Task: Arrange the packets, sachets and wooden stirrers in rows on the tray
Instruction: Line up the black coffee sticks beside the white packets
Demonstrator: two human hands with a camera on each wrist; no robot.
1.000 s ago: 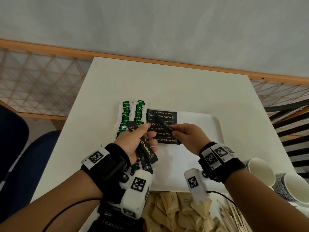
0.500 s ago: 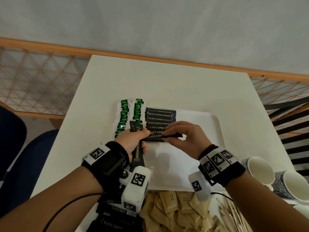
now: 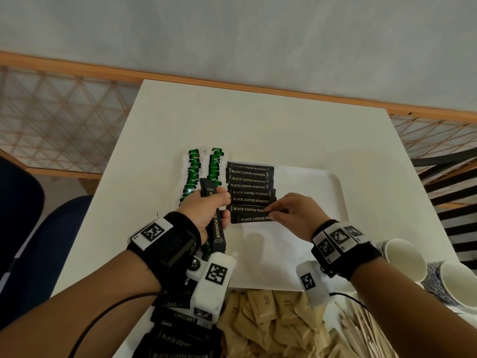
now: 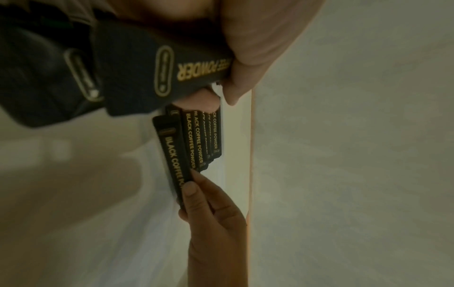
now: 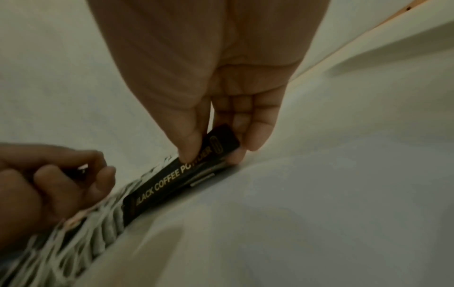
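Coffee sachet (image 3: 254,218) joins the row's near end at the white tray's (image 3: 333,192) nine o'clock, pinched by right hand (image 3: 291,215) fingers, while left hand (image 3: 206,210) grips spare sachets (image 3: 215,223) for refilling.

We record two bare forearms without sleeves. The left hand (image 3: 206,210) carries a wide black wrist strap (image 3: 167,244) bearing a white square-coded marker tag (image 3: 152,232), with a white boxy camera unit (image 3: 211,285) marked by further black-and-white codes; a thin black cable (image 3: 108,313) runs from it. The right hand (image 3: 296,215) wears a matching black band (image 3: 346,254) with several coded white tags (image 3: 338,236), a white camera housing (image 3: 309,282) and a dark lead (image 3: 346,297).
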